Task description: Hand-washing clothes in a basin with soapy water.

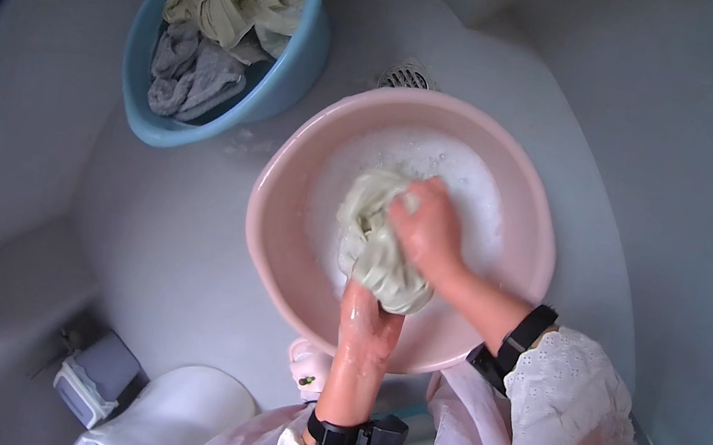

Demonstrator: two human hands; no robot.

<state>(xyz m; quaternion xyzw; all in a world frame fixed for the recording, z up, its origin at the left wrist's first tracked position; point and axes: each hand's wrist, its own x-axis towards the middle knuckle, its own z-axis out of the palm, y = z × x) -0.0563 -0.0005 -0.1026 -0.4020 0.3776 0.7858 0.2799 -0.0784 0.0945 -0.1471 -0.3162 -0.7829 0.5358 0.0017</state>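
Observation:
A wet, pale green cloth [385, 263] is bunched between my hands over the pink plastic basin [282, 159]. My left hand [368, 317] reaches up from below, its fingers hidden under the cloth's lower end. On the cloth's upper right side, my right hand [429, 224] has curled fingers gripping the fabric. White suds and soapy water [471, 178] fill the bottom of the basin. Each of my wrists bears a black strap with a small black device.
At the upper left, a blue plastic basin [317, 58] holds pale green cloth [231, 0] and gray fabric [197, 73]. A metal floor drain [407, 76] lies beyond the pink basin. A white toilet [188, 407] and a small bin [93, 376] stand at the lower left.

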